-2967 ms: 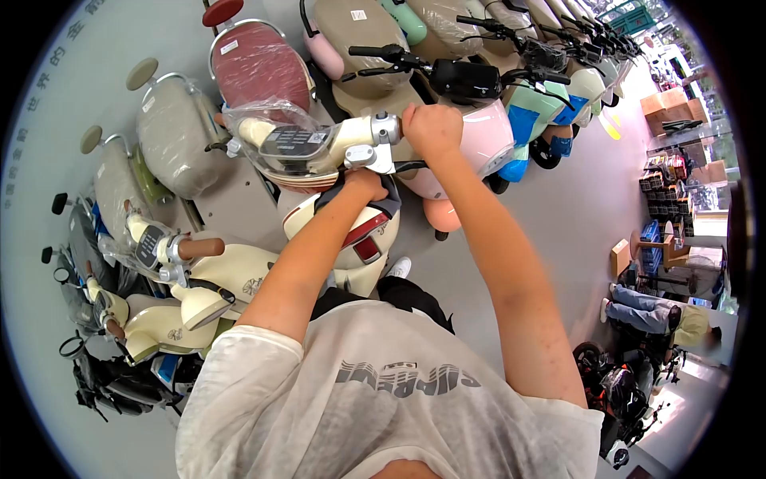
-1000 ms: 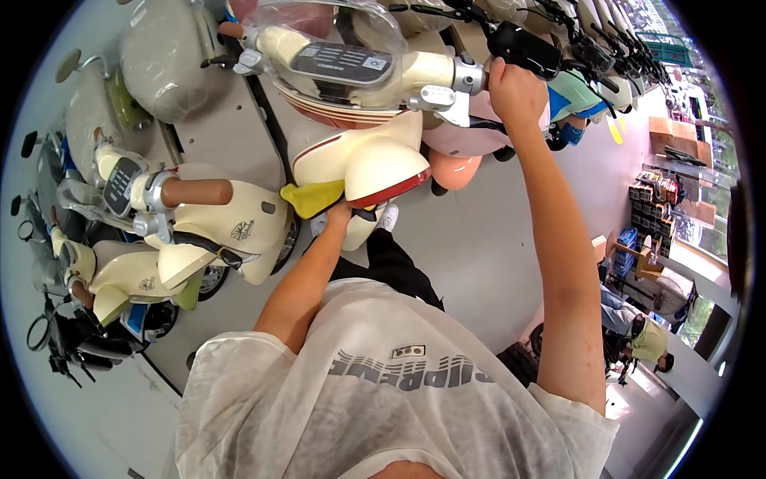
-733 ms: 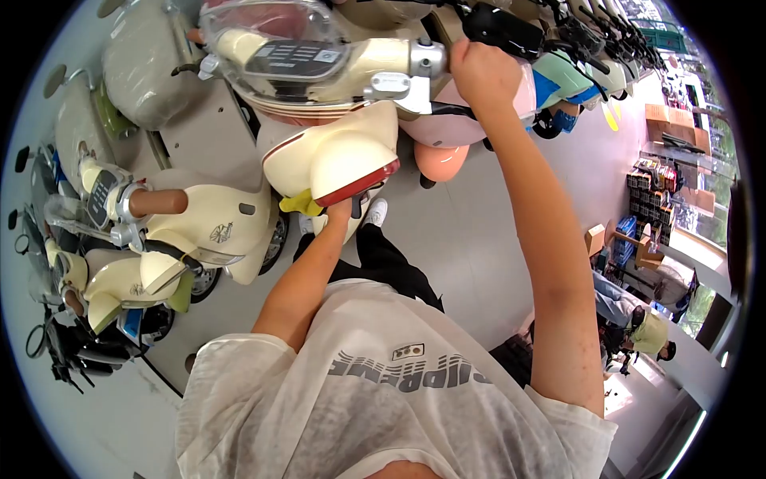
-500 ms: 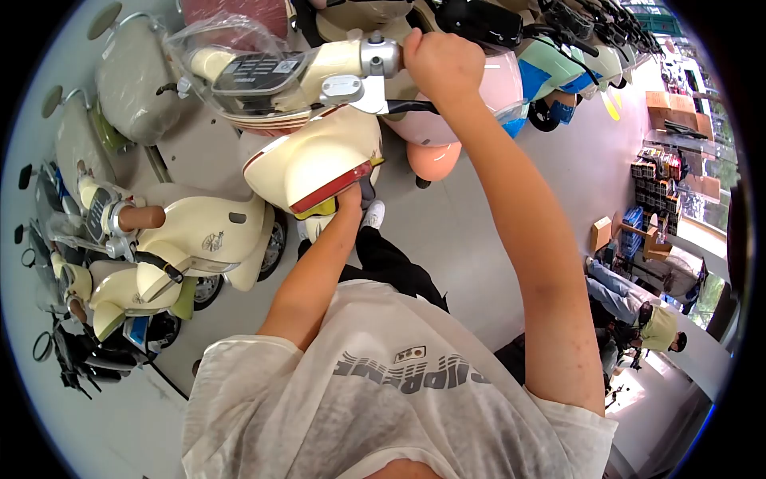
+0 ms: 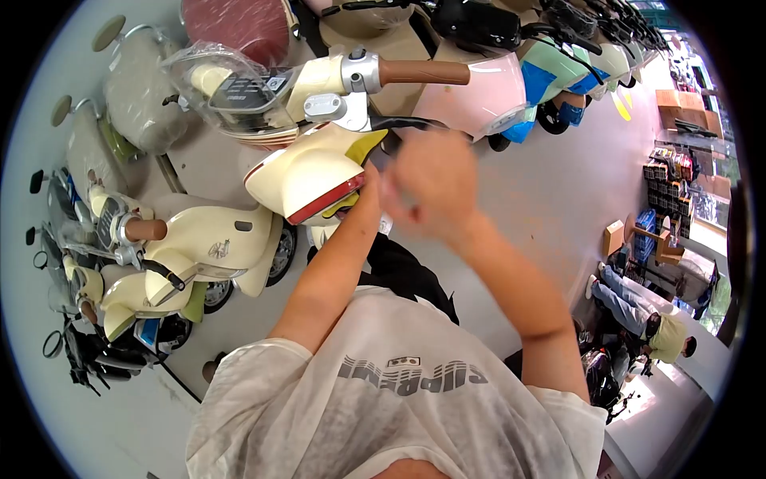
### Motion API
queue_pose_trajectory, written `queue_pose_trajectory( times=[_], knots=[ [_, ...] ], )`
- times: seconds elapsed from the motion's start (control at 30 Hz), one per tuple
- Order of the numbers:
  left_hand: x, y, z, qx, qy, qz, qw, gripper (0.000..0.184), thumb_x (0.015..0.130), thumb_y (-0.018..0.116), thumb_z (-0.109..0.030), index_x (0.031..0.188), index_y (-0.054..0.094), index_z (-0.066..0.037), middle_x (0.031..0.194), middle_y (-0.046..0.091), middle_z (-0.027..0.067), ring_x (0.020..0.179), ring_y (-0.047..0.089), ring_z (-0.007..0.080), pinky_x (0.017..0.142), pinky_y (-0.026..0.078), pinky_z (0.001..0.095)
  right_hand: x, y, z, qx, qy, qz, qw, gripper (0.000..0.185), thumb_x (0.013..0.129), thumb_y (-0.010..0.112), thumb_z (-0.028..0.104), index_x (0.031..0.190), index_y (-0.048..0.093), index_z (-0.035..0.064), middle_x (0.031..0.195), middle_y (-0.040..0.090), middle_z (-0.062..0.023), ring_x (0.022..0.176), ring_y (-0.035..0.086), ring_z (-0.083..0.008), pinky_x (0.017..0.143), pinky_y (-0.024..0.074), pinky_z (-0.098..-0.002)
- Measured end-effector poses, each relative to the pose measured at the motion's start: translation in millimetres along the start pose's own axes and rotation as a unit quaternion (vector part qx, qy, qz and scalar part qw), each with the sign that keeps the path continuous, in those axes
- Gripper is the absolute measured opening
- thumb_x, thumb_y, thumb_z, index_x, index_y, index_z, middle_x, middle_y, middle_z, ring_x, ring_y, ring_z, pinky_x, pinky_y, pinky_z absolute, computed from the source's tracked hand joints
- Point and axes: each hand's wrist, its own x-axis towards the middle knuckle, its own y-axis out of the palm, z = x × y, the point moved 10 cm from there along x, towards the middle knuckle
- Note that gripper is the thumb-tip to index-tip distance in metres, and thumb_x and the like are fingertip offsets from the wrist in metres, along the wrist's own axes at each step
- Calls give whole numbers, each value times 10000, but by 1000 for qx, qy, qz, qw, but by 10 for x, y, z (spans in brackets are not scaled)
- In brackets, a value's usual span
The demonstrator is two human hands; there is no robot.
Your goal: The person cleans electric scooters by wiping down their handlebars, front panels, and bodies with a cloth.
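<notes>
In front of me stands a cream scooter whose handlebar has a brown grip [image 5: 423, 73] and a black brake lever [image 5: 407, 122]. Clear plastic covers its dashboard [image 5: 247, 92]. Below the handlebar is a rounded cream panel [image 5: 307, 176] with a red strip [image 5: 327, 198] and yellow edging. My left hand [image 5: 371, 185] reaches to the red-strip end of this panel; its fingers are mostly hidden. My right hand [image 5: 435, 184] is just right of it, under the brake lever and off the grip. Motion blur smears its fingers, so I cannot make out whether it holds anything.
More cream scooters [image 5: 211, 243] stand at left, and a pink scooter [image 5: 471, 92] with mint-green ones [image 5: 550, 64] at the top right. At far right a person in a yellow top [image 5: 666, 339] is near shelves of goods [image 5: 666, 184] and cardboard boxes [image 5: 613, 238].
My right hand has let go of the brown grip and come down beside my left hand. The cream panel looks tilted differently, with more yellow showing at its upper right.
</notes>
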Motion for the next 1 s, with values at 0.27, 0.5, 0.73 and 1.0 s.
queue_pose_trajectory(
  times=[0.27, 0.5, 0.73, 1.0],
  knots=[
    [-62, -99, -74, 12, 23, -50, 998, 516, 1012, 481, -414, 1416, 466, -94, 1273, 589, 100, 1089, 589, 184, 890, 487, 343, -2636, 1791, -1469, 120, 409, 123, 896, 209, 888, 605, 94, 1074, 618, 2, 1042, 608, -182, 953, 586, -367, 839, 480, -421],
    [-17, -473, 14, 114, 73, -27, 990, 561, 975, 506, -533, 1391, 478, -158, 1294, 579, 32, 1106, 616, 172, 872, 526, 366, -2458, 2239, -1725, 138, 448, 127, 874, 421, 868, 636, 136, 1253, 550, -13, 1207, 562, -254, 1126, 525, -454, 958, 449, -468],
    [-1376, -968, -236, 507, 150, 229, 817, 440, 1055, 475, -350, 1410, 502, -90, 1199, 640, 58, 1068, 603, 186, 908, 475, 310, -2036, 2205, -1738, 74, 467, 100, 875, 492, 857, 549, 19, 1337, 466, -53, 1323, 449, -285, 1217, 429, -487, 1061, 361, -497],
    [-2507, -1493, -1667, 475, 231, 31, 849, 275, 953, 610, -117, 1213, 575, -32, 1006, 630, 68, 928, 618, 167, 870, 493, 311, -1649, 2639, -1856, 86, 307, 169, 933, 485, 866, 547, 92, 1327, 480, -43, 1371, 454, -286, 1282, 394, -468, 1122, 293, -482]
  ],
)
